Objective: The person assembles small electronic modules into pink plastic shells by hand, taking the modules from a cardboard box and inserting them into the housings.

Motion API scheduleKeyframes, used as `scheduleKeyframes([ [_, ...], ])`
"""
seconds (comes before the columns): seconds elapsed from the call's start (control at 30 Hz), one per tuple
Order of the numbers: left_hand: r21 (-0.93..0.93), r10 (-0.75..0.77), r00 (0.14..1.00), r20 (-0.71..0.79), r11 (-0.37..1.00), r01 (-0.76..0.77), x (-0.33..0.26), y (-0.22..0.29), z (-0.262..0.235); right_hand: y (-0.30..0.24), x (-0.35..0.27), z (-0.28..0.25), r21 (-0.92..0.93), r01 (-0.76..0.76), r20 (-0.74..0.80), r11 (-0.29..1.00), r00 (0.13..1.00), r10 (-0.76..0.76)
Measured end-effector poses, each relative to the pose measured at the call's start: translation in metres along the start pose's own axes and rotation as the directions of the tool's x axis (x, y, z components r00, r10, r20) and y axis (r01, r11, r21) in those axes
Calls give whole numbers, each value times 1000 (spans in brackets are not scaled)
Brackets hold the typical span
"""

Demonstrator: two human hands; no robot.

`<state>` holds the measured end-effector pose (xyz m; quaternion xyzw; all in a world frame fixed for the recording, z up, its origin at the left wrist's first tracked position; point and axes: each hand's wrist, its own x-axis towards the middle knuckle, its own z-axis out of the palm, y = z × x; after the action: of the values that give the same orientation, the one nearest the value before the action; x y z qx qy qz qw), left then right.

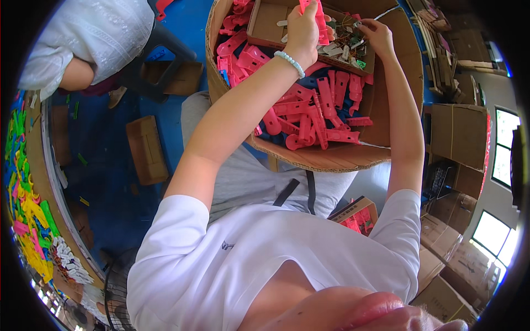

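Observation:
My left hand (305,34), with a beaded bracelet on its wrist, is closed around a pink plastic shell piece (320,21). Fingertips pinched together, my right hand (379,36) is over a shallow cardboard tray (266,23); what is between those fingertips is too small to make out. Small wired parts (345,49), with thin wires and white and green pieces, lie tangled in the tray. The tray rests inside a large cardboard box (331,161), on top of many loose pink plastic pieces (301,110) with some blue ones among them.
A small carton of pink pieces (360,219) stands beside my lap. At left, another person's white sleeve (105,33) is near a dark stool (165,52). An open cardboard box (147,150) lies on the blue floor. Colourful plastic parts (33,215) cover a far-left table; stacked cartons (458,135) line the right.

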<state>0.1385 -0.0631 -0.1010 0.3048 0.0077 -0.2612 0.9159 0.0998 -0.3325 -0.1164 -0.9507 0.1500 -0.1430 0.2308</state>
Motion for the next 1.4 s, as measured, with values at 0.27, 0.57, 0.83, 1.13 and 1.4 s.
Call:
scheduleKeyframes([
  [0.27, 176, -39, 999, -13, 984, 41, -6, 0, -2, 10, -29, 30, -68, -164, 354, 984, 918, 177],
  [0.57, 203, -42, 999, 24, 979, 36, -2, 3, -5, 7, -43, 48, -15, -135, 24, 991, 990, 136],
  [0.83, 121, -14, 996, 87, 993, 4, 0, 32, 5, -64, -29, 1, 801, 15, -147, 599, 974, 173],
  [1.13, 88, 87, 995, 45, 992, -91, -2, 19, -9, -69, -12, -14, 679, 276, -477, 680, 870, 123],
  [1.4, 167, 93, 994, -56, 983, -82, -8, 17, -30, -88, 1, -40, 421, 56, -443, 905, 883, 152],
])
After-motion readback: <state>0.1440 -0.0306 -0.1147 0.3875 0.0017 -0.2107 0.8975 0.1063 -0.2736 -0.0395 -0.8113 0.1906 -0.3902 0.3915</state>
